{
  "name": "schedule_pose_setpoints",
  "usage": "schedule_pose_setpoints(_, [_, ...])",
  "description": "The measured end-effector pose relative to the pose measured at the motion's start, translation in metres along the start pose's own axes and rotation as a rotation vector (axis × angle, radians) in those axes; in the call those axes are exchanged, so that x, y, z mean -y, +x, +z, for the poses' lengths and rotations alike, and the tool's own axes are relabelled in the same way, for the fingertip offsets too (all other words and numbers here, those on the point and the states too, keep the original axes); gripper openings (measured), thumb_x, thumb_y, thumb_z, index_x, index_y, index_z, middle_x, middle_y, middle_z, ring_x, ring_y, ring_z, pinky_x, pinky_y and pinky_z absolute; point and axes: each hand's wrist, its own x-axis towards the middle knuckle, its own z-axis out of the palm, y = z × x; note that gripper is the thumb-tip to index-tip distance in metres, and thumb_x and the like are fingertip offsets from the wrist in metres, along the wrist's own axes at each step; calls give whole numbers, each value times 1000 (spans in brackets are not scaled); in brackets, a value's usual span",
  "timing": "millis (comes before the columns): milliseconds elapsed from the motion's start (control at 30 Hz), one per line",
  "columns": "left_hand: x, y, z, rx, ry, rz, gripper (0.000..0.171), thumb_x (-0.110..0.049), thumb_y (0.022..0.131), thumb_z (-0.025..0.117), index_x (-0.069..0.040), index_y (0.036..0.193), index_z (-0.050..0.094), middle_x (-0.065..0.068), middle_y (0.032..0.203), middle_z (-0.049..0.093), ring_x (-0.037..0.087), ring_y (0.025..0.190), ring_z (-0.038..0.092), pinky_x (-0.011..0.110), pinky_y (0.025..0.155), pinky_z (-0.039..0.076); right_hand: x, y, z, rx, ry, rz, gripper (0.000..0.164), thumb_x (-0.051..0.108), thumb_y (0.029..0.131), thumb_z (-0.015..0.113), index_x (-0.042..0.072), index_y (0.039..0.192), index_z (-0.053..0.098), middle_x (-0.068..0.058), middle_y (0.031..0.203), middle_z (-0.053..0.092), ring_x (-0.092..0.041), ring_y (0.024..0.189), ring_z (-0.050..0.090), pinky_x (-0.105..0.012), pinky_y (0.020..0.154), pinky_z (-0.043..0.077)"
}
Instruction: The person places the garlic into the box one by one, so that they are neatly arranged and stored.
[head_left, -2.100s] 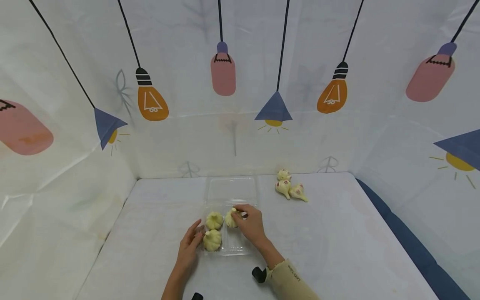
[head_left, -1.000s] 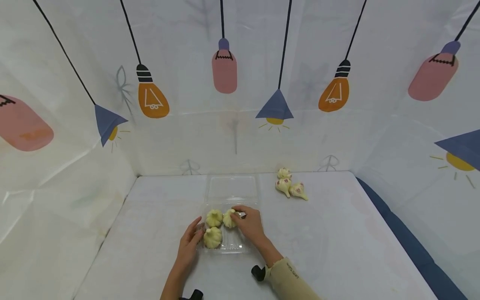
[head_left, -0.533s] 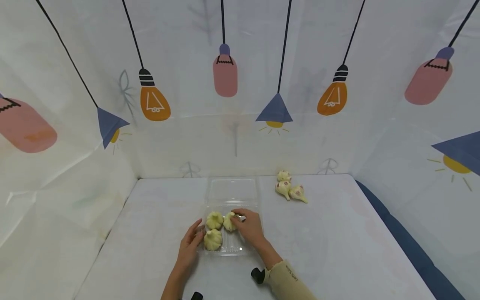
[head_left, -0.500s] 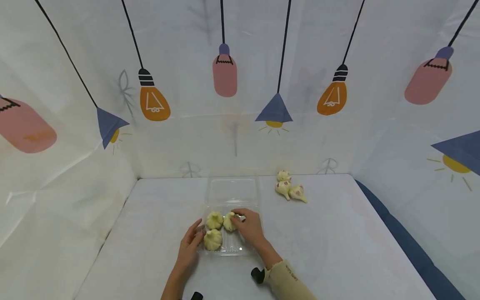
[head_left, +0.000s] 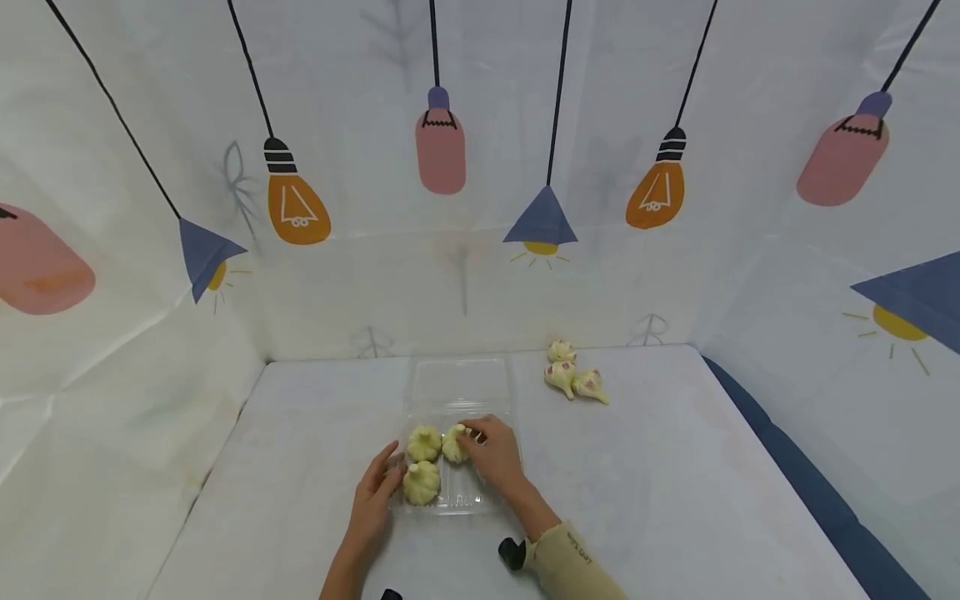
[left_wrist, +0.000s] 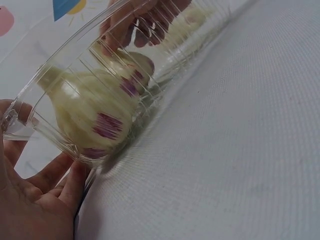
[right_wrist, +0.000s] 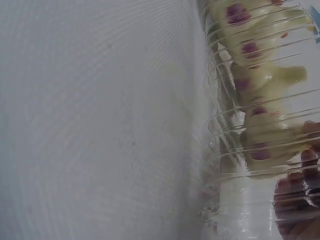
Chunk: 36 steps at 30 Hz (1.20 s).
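- Left hand (head_left: pixel 377 492) stands at the near part of the container's left side, its fingers loosely spread and fairly relaxed; fingertips touch the clear wall at the corner, and no bulb is in its grasp.
- Right hand (head_left: pixel 495 450) reaches over the container's right side, thumb and fingers bent in a pinch on one garlic bulb (head_left: pixel 452 446).
- That held bulb sits inside the container, in the far part of its right compartment; whether it bears on the floor there, I cannot tell.
- Clear plastic container (head_left: pixel 468 493) lies on the white table (head_left: pixel 637 475), its lid (head_left: pixel 461 382) folded open on the container's far side.
- Two more bulbs fill the container's left compartment: a far bulb (head_left: pixel 423 442), just beside the held one, and a near bulb (head_left: pixel 422 483), close to the left fingertips.
- Through the container's ribbed wall, both wrist views show purple patches on the pale bulbs.
- Beyond the container and to its right, three loose garlic bulbs (head_left: pixel 559 377) lie grouped together on the table.
- Right of the container and nearer the person, a beige sleeve (head_left: pixel 577 567) covers the right forearm, with a black device (head_left: pixel 512 553) at the cuff.
- Behind the container hangs a pale sheet (head_left: pixel 480 292) printed with coloured lamps.
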Motion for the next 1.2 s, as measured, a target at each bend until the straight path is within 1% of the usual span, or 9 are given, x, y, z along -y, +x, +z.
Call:
schedule_pose_setpoints(100, [-3, 0, 0, -5, -11, -10, 45, -16, 103, 48, -9, 147, 40, 23, 136, 51, 36, 119, 53, 23, 89, 44, 0, 1, 0, 9, -1, 4, 21, 11, 85, 75, 4, 104, 75, 1, 79, 64, -11, 70, 59, -24, 63, 51])
schedule_pose_setpoints(267, [-6, 0, 0, 15, -29, -38, 46, -14, 104, 46, -9, 149, 37, 25, 138, 48, 37, 122, 51, 21, 90, 43, 0, 2, -1, 38, -27, 22, 21, 12, 88, 73, 4, 107, 74, 0, 81, 65, -11, 72, 60, -24, 64, 51])
schedule_pose_setpoints(467, [-6, 3, 0, 29, -20, -38, 47, -13, 104, 45, -9, 150, 36, 25, 140, 47, 37, 124, 50, 21, 91, 41, 3, 4, -3, 33, -18, 25, 20, 11, 87, 73, 4, 106, 74, 0, 79, 65, -11, 71, 60, -25, 64, 50])
schedule_pose_setpoints(633, [-7, 1, 1, 27, -24, -47, 47, -13, 104, 45, -8, 150, 35, 25, 140, 46, 37, 124, 49, 20, 91, 41, 4, 3, -4, 37, -1, 28, 19, 10, 87, 74, 3, 104, 74, 1, 78, 66, -9, 69, 59, -24, 62, 49])
schedule_pose_setpoints(800, [-7, -1, 2, 8, -22, -42, 45, -13, 104, 46, -9, 148, 38, 24, 138, 49, 36, 122, 51, 22, 92, 41, 4, 3, -3, 49, 4, 44, 19, 11, 87, 73, 4, 105, 75, 1, 79, 68, -8, 69, 59, -23, 62, 49])
schedule_pose_setpoints(867, [-5, -1, 1, 2, -22, -26, 45, -13, 104, 46, -8, 148, 39, 24, 137, 50, 36, 121, 52, 22, 91, 42, 3, 3, -2, 55, 12, 47, 19, 11, 88, 73, 4, 106, 75, 1, 80, 68, -8, 69, 60, -24, 62, 49])
schedule_pose_setpoints(967, [-2, -3, 0, -5, -26, -19, 44, -12, 103, 47, -8, 147, 41, 24, 134, 52, 34, 119, 53, 22, 90, 43, 3, 1, 0, 66, 30, 56, 21, 11, 88, 72, 4, 108, 74, 1, 81, 68, -9, 70, 60, -24, 63, 50])
schedule_pose_setpoints(1033, [-1, -3, -2, 1, -25, -6, 44, -12, 104, 47, -7, 147, 40, 25, 135, 52, 35, 119, 53, 21, 90, 43, 2, 1, 1, 66, 29, 61, 22, 12, 89, 71, 4, 109, 73, 1, 81, 68, -9, 71, 60, -24, 64, 50])
schedule_pose_setpoints(1200, [-4, -1, -1, 14, -27, 1, 45, -12, 104, 46, -7, 148, 39, 25, 137, 50, 37, 121, 51, 20, 90, 42, 3, 2, -1, 57, 6, 82, 23, 14, 90, 70, 6, 111, 73, 2, 82, 68, -7, 71, 59, -24, 64, 50])
